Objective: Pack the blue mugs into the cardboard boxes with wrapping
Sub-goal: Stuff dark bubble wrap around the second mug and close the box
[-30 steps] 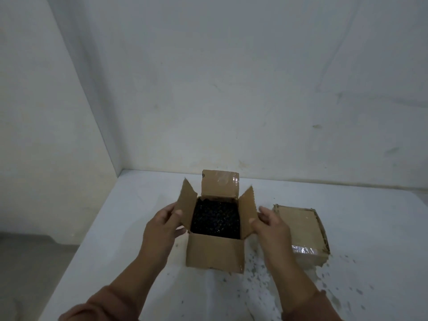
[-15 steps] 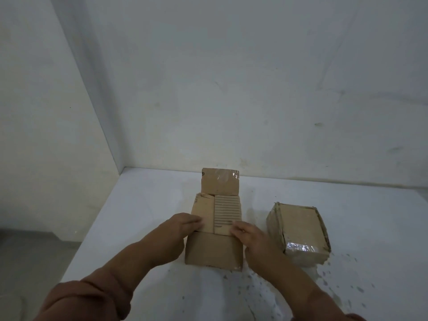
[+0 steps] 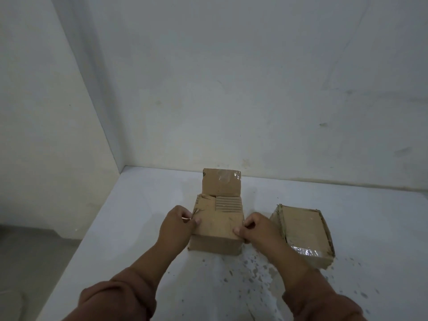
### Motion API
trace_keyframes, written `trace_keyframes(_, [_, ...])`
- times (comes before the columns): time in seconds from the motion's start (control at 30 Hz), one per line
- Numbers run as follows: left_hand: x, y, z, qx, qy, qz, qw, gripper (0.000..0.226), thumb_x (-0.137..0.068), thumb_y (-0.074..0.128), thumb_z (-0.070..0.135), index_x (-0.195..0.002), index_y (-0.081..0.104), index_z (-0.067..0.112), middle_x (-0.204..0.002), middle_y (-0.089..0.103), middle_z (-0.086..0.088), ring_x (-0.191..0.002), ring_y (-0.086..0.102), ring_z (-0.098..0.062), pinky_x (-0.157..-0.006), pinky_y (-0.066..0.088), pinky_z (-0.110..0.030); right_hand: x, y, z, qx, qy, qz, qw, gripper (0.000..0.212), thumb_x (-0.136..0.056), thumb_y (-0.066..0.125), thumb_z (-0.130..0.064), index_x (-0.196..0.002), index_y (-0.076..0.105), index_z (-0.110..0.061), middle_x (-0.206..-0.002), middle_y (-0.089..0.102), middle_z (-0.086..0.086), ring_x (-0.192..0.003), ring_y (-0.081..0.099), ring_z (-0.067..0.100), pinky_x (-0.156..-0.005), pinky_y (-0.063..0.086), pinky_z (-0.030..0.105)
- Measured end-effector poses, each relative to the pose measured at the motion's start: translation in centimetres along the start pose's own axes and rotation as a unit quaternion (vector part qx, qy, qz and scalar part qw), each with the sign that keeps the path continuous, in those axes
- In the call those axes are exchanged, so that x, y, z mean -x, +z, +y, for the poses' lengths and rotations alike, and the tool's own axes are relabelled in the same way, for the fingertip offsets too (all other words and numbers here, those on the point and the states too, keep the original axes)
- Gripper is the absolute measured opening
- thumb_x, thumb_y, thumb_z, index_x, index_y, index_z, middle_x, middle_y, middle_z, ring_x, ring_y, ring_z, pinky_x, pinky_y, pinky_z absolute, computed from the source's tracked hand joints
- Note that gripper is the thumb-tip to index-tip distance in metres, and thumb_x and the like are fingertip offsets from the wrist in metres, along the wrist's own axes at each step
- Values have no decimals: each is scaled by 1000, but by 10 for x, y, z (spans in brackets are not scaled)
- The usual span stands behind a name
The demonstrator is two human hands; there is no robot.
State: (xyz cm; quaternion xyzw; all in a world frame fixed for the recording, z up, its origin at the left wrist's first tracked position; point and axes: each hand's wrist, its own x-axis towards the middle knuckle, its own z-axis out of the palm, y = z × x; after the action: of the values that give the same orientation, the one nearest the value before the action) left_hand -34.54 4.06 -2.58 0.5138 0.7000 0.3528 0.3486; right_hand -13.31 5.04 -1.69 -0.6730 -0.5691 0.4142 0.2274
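A small cardboard box (image 3: 215, 244) stands on the white table in front of me. Its two side flaps and its near flap are folded down over the top, and its far flap (image 3: 221, 182) still stands upright. My left hand (image 3: 179, 224) presses on the box's left top edge with the thumb on the near flap. My right hand (image 3: 253, 228) grips the box's right top edge the same way. The box's contents are hidden under the flaps. No blue mug is visible.
A second cardboard box (image 3: 303, 232), closed and taped, lies to the right, close to my right hand. The white table (image 3: 139, 228) meets the wall behind the boxes and ends at a left edge with floor below. Dark specks dot the near table.
The box was open with dark wrapping showing inside. My hands folded the two side flaps inward, then brought the near flap down over them. The far flap has stayed upright.
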Motion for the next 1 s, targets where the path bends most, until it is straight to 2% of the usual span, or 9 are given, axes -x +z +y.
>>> trace_keyframes(0.13, [-6, -3, 0, 38, -44, -42, 997, 31, -86, 67, 20, -110, 49, 14, -97, 57, 0, -88, 55, -17, -73, 44, -28, -24, -9, -18, -43, 47, -57, 996, 49, -71, 80, -15, -110, 51, -11, -112, 60, 13, -96, 60, 24, -87, 52, 44])
trace_keyframes(0.23, [-9, -4, 2, 21, -49, -57, 997, 33, -88, 63, 20, -119, 55, 14, -102, 57, 0, -94, 55, -18, -79, 45, -28, -47, -10, -42, -151, 48, -22, 987, 79, -81, 71, -11, -145, 25, -11, -146, 38, 13, -129, 44, 27, -105, 39, 38])
trace_keyframes(0.37, [-8, -2, 2, 21, -49, -47, 997, 29, -89, 61, 18, -118, 56, 15, -98, 55, 3, -91, 54, -18, -74, 45, -30, -62, -11, -62, -237, -9, 16, 971, 70, -86, 61, -3, -145, 26, -14, -126, 53, 5, -114, 50, 20, -89, 42, 26])
trace_keyframes(0.47, [-9, -2, 0, 45, -55, -54, 996, 28, -89, 61, 19, -116, 56, 15, -91, 54, 5, -87, 54, -17, -67, 43, -28, -50, -15, -62, -95, -136, 30, 986, 47, -82, 60, 5, -124, 55, -16, -93, 59, -1, -95, 56, 17, -79, 43, 21])
trace_keyframes(0.53, [-11, -2, -1, 60, -60, -60, 995, 30, -88, 61, 18, -117, 56, 14, -89, 54, 5, -85, 54, -17, -68, 42, -27, -40, -16, -51, 62, -223, 19, 973, 35, -80, 59, 4, -109, 66, -16, -91, 61, -3, -91, 56, 13, -81, 40, 22])
trace_keyframes(0.63, [-10, -1, -2, 65, -56, -70, 994, 36, -89, 60, 19, -123, 49, 21, -95, 55, 2, -88, 55, -18, -68, 44, -28, -26, -8, -31, 270, -318, 14, 909, 25, -80, 59, 0, -95, 74, -13, -94, 67, 1, -90, 58, 18, -79, 44, 23])
trace_keyframes(0.77, [-11, 0, -4, -32, 40, -76, 996, 58, -93, 53, 21, -142, 30, 41, -113, 44, 0, -98, 49, -16, -80, 39, -25, -19, 5, -8, 354, -409, 84, 837, 12, -57, 67, -15, -67, 73, -19, -68, 69, -4, -61, 65, 15, -59, 45, 13])
trace_keyframes(0.9, [-13, 3, -6, -88, 108, -101, 985, 42, -97, 44, 9, -132, 53, 30, -111, 37, 1, -101, 45, -15, -80, 35, -17, -16, 7, -13, 396, -399, 91, 822, 15, -57, 63, -21, -67, 73, -23, -65, 67, -6, -58, 63, 12, -52, 45, 14])
trace_keyframes(1.0, [-13, 4, -7, -114, 116, -104, 981, 35, -98, 42, 10, -119, 65, 25, -114, 33, 2, -101, 46, -17, -79, 41, -20, -12, 15, -10, 454, -388, 75, 798, 33, -57, 78, -19, -89, 74, -25, -72, 64, -2, -63, 62, 18, -54, 49, 22])
